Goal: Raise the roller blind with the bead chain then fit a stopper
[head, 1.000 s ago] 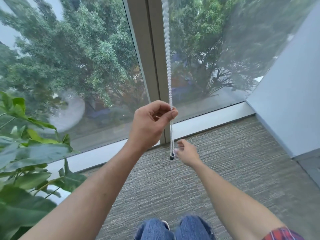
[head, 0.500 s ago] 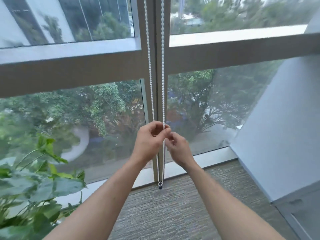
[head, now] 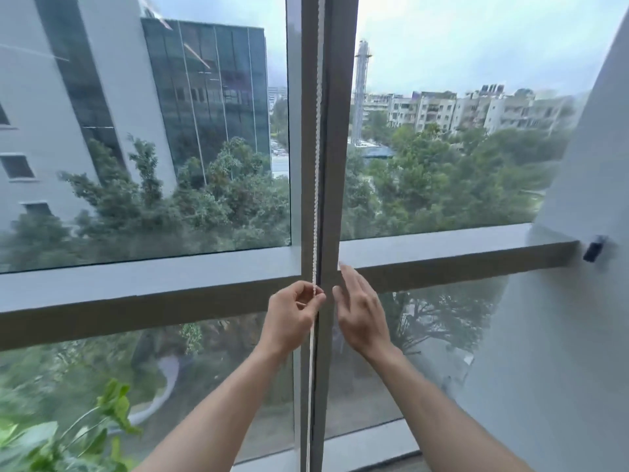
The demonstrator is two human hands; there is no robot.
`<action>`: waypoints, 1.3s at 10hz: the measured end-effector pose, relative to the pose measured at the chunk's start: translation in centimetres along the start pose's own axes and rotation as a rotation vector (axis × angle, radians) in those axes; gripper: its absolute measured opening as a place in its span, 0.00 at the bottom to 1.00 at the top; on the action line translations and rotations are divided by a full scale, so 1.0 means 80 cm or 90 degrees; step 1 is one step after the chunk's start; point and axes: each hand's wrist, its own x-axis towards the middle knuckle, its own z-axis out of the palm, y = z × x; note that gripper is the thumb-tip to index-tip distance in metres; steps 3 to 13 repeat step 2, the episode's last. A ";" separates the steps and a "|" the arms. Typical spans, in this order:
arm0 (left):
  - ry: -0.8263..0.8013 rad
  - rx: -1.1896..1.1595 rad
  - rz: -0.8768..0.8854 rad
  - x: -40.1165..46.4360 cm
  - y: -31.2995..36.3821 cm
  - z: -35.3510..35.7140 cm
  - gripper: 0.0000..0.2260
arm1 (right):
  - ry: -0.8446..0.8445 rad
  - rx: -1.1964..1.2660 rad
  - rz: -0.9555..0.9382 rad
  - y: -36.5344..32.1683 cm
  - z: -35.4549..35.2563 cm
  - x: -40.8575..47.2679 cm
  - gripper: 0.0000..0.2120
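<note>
Large grey-framed glass window [head: 316, 270], its vertical mullion directly ahead of both hands and its horizontal rail just above them; white angled wall [head: 561, 335] to the right of the right hand, carrying a small dark clip-like fitting [head: 593, 250], details blurred; green leafy plant [head: 51, 441] below and left of the left hand. White bead chain [head: 318, 148] hangs along the mullion, passing down between the hands. Left hand [head: 292, 318] pinches the chain between thumb and forefinger; right hand [head: 360, 311] just beside it, fingers straight and spread, holding nothing.
</note>
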 end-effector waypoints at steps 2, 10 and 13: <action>0.011 0.027 0.047 0.049 0.062 -0.042 0.03 | 0.057 -0.080 -0.099 -0.067 -0.050 0.072 0.28; 0.011 0.027 0.047 0.049 0.062 -0.042 0.03 | 0.057 -0.080 -0.099 -0.067 -0.050 0.072 0.28; 0.011 0.027 0.047 0.049 0.062 -0.042 0.03 | 0.057 -0.080 -0.099 -0.067 -0.050 0.072 0.28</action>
